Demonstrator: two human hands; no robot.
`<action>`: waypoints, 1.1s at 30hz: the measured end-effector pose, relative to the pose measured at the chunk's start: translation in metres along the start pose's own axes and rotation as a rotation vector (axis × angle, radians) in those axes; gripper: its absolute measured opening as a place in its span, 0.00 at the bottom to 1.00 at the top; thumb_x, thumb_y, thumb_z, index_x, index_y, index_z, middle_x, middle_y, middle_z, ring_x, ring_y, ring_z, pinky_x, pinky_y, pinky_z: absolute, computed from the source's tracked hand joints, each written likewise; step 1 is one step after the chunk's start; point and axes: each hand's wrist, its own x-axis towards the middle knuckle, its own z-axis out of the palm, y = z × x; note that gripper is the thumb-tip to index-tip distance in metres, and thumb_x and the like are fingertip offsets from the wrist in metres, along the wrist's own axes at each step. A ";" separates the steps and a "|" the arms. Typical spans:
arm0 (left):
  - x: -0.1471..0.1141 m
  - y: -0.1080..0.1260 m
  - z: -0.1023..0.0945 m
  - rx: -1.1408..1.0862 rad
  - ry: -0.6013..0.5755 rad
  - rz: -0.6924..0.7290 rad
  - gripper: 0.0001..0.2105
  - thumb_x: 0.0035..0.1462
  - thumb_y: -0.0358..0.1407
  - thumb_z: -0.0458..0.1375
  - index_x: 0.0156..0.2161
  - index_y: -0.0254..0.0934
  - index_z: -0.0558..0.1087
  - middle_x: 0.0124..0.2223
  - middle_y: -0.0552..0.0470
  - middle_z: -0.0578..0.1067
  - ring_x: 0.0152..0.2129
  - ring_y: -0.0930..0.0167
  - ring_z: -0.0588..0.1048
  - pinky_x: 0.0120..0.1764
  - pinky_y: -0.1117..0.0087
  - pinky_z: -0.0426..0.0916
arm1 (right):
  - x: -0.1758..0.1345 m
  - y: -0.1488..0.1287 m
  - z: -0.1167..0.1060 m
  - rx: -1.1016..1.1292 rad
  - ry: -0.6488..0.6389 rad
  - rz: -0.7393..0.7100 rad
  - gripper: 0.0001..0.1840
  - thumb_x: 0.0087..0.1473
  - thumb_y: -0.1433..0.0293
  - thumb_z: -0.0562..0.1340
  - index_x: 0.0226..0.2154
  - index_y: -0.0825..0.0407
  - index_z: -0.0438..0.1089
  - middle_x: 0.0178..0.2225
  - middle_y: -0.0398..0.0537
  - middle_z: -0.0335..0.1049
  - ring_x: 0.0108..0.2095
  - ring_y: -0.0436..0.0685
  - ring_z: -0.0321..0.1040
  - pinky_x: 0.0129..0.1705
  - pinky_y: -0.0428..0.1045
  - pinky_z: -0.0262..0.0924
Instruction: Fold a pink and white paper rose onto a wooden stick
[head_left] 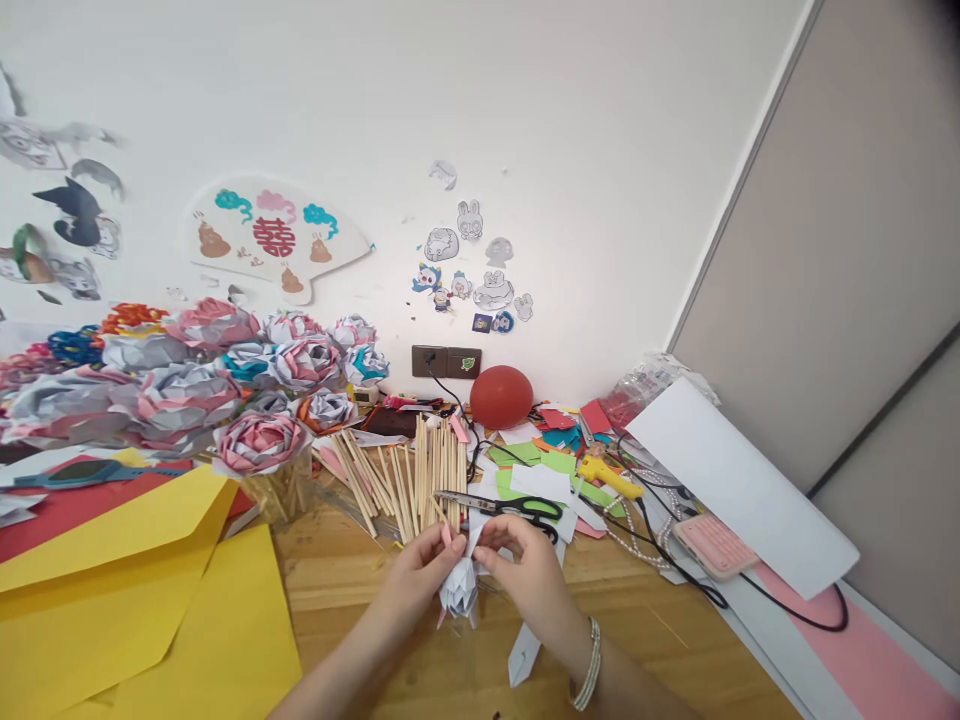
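Between my two hands is a small folded paper flower (458,588), mostly white with bits of pink, held low over the wooden table. The thumb and fingers of my left hand (424,560) pinch it near a pink strip at its upper left. My right hand (521,565) has thumb and forefinger closed on a white paper strip (473,541) at the flower's upper right. Just beyond my fingers lie black-handled scissors (517,503) and a row of wooden sticks (439,465). A folded white strip (524,655) rests below my right hand.
Finished paper flowers (262,442) crowd the left, behind yellow paper sheets (217,620). A red balloon (502,397) sits by the wall. Rightward are coloured paper scraps (536,478), a yellow glue gun (609,474), cables, a pink keypad-like device (715,546) and a large white sheet (742,485).
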 end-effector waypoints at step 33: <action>0.002 0.015 -0.008 0.332 0.123 0.021 0.10 0.31 0.35 0.65 0.21 0.34 0.70 0.19 0.56 0.74 0.19 0.70 0.72 0.25 0.71 0.65 | -0.002 0.001 0.002 0.061 -0.046 0.253 0.04 0.41 0.72 0.61 0.25 0.55 0.67 0.23 0.41 0.67 0.21 0.49 0.62 0.22 0.43 0.57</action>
